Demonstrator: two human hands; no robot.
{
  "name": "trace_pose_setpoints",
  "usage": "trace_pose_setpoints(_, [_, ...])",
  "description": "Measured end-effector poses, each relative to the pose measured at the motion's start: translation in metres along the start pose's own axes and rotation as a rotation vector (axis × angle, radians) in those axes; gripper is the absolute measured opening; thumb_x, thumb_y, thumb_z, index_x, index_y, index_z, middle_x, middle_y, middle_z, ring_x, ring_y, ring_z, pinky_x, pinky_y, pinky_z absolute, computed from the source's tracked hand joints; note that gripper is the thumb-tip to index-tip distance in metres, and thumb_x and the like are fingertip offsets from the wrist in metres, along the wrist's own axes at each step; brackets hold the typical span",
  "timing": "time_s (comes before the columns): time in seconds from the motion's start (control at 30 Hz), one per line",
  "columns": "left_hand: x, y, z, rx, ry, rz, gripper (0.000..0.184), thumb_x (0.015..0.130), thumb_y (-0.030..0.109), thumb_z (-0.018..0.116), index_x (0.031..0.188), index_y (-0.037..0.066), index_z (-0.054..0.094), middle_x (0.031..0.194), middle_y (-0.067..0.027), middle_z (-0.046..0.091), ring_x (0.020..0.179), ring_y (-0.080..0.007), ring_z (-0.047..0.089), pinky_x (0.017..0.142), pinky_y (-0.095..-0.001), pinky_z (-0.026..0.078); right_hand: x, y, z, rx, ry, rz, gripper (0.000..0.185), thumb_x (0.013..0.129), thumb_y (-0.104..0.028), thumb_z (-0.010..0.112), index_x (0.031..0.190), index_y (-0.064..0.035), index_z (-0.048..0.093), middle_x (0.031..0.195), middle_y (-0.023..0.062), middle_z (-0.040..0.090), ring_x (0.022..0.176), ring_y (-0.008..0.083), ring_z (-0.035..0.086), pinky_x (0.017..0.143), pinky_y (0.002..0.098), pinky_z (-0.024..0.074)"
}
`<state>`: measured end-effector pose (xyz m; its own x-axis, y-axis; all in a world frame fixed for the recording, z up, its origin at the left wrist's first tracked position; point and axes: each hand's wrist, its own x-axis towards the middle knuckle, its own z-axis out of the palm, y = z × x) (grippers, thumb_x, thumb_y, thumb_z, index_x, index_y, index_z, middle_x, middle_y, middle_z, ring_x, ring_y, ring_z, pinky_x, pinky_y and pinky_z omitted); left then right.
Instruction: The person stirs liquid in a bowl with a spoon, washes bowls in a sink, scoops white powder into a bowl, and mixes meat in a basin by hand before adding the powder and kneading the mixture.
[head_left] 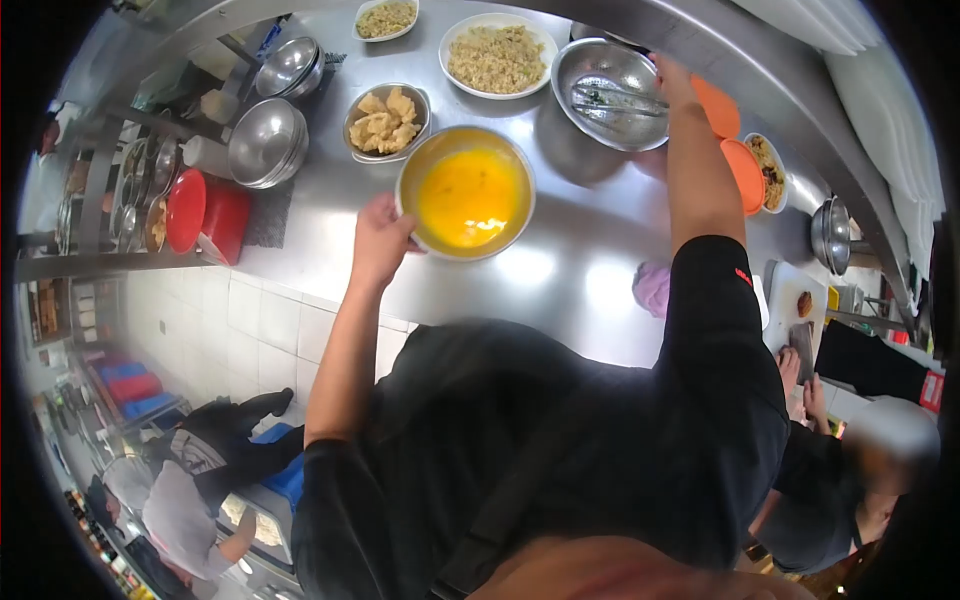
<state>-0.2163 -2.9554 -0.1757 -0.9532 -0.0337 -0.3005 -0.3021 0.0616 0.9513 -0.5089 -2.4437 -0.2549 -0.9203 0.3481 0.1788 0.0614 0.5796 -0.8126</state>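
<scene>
My left hand (384, 240) grips the near left rim of a metal bowl (406, 180) that holds yellow liquid like beaten egg (470, 195). At the upper right, my right hand (673, 80) is at the right rim of another metal bowl (610, 138). Metal tongs (620, 97) lie inside that bowl, which has bits of residue on its wall. The fingers of my right hand are partly hidden, and what they close on is too small to make out. Behind the egg bowl sits a smaller bowl of fried pieces (384, 122).
Plates of fried rice (497, 60) stand at the back. Stacked metal bowls (267, 143) and a red container (225, 220) are at the left, orange lids (742, 175) and a purple cloth (652, 289) at the right. A co-worker's hands (790, 372) are at a cutting board; another person works lower left.
</scene>
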Motion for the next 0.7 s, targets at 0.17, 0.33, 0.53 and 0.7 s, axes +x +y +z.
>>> trace_pose_setpoints(0.17, [0.058, 0.009, 0.038, -0.048, -0.179, 0.003, 0.011, 0.081, 0.003, 0.059, 0.089, -0.004, 0.055, 0.074, -0.0085, 0.059, 0.056, -0.0153, 0.062, 0.048, -0.0265, 0.056, 0.003, -0.034, -0.011, 0.593, -0.033, 0.456, 0.014, 0.088, -0.018, 0.062, 0.082, -0.0063, 0.066, 0.058, -0.0062, 0.039, 0.046, 0.0055, 0.028, 0.039, 0.0231, 0.0203])
trace_pose_setpoints(0.33, [0.085, 0.038, 0.080, -0.020, -0.274, -0.015, 0.010, 0.081, 0.002, 0.058, 0.088, -0.005, 0.056, 0.075, -0.0111, 0.061, 0.057, -0.0182, 0.065, 0.048, -0.0284, 0.058, 0.013, -0.046, -0.033, 0.588, -0.026, 0.447, 0.015, 0.088, -0.019, 0.061, 0.084, -0.0053, 0.066, 0.059, -0.0056, 0.039, 0.047, 0.0059, 0.029, 0.039, 0.0232, 0.0211])
trace_pose_setpoints(0.53, [0.116, 0.041, 0.126, -0.083, -0.299, 0.018, 0.013, 0.079, 0.003, 0.059, 0.087, -0.008, 0.058, 0.078, -0.0162, 0.065, 0.056, -0.0211, 0.066, 0.045, -0.0308, 0.058, 0.009, -0.082, -0.060, 0.510, 0.055, 0.284, 0.016, 0.088, -0.020, 0.061, 0.085, -0.0052, 0.066, 0.060, -0.0049, 0.042, 0.049, 0.0063, 0.032, 0.040, 0.0237, 0.0240])
trace_pose_setpoints(0.7, [0.132, 0.041, 0.156, -0.058, -0.290, -0.001, 0.014, 0.077, 0.002, 0.061, 0.085, -0.009, 0.057, 0.078, -0.0165, 0.064, 0.057, -0.0232, 0.066, 0.046, -0.0311, 0.059, -0.005, -0.111, -0.079, 0.361, 0.150, 0.075, 0.017, 0.087, -0.021, 0.061, 0.087, -0.0051, 0.066, 0.062, -0.0043, 0.044, 0.051, 0.0067, 0.035, 0.041, 0.0241, 0.0264])
